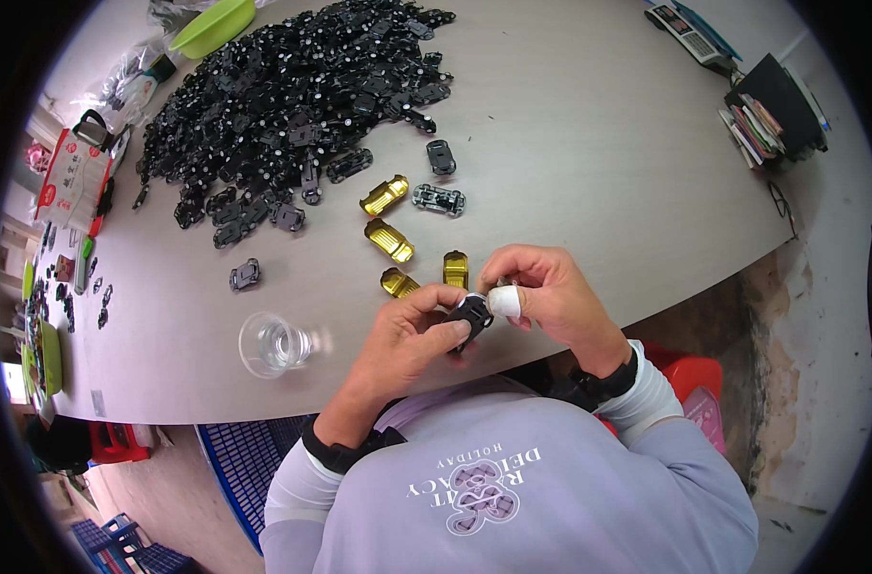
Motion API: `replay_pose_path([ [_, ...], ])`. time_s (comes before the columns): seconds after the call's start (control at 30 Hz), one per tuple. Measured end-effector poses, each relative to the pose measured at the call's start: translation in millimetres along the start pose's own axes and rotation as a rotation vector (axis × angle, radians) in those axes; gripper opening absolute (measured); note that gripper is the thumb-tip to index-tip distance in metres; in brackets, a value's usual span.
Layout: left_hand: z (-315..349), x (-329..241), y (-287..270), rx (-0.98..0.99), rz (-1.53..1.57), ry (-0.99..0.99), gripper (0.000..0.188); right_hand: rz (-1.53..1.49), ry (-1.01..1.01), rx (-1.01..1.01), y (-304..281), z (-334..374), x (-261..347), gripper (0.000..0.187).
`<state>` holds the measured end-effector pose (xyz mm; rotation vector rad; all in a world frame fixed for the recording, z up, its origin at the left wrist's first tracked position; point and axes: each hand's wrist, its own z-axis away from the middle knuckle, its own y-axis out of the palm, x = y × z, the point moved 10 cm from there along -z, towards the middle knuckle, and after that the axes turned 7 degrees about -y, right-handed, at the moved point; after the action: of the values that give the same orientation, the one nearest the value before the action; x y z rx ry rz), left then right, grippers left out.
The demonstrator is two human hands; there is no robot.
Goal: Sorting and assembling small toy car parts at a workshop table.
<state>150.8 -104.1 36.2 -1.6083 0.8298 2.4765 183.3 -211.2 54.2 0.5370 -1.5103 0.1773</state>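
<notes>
My left hand (398, 344) is closed on a black toy car chassis (473, 310), thumb on top, held just above the near edge of the table. My right hand (562, 298) is pinched at the chassis's far end, and a white wrap (504, 300) covers its thumb tip. Whatever lies between the right fingers is too small and hidden to name. Just beyond my hands lie shiny gold toy car bodies, one (455, 269) right by the fingers and another (389, 240) farther off. A silver-and-black chassis (439, 199) and a dark one (441, 157) rest behind them.
A big heap of black toy car chassis (292, 96) covers the far left of the table (589, 143). Left of my left hand stands a clear plastic cup (264, 344). A telephone (690, 33) and a black holder with booklets (776, 110) sit at the far right.
</notes>
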Motion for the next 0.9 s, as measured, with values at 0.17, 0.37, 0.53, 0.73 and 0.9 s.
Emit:
replay_pose_path([
  [0.17, 5.2, 2.4, -2.4, -0.049, -0.233, -0.066, 0.017, 0.178, 0.02, 0.09, 6.1, -0.2, 0.4, 0.005],
  [0.37, 4.2, 0.7, -11.0, -0.151, -0.475, 0.044, 0.019, 0.445, -0.205, 0.128, 23.0, 0.4, 1.1, 0.013],
  [0.53, 8.6, -22.0, -13.7, -0.268, -0.104, 0.251, 0.04, 0.16, -0.074, -0.211, -2.6, 1.0, -17.8, 0.01],
  [0.73, 3.0, -4.1, -43.6, -0.321, 0.179, 0.198, 0.027, 0.084, -0.057, -0.091, 12.8, 7.1, -22.5, 0.014],
  [0.9, 6.6, -2.7, -24.4, -0.182, 0.303, 0.123, 0.019, 0.075, -0.076, -0.059, -8.5, -2.1, -0.2, 0.012],
])
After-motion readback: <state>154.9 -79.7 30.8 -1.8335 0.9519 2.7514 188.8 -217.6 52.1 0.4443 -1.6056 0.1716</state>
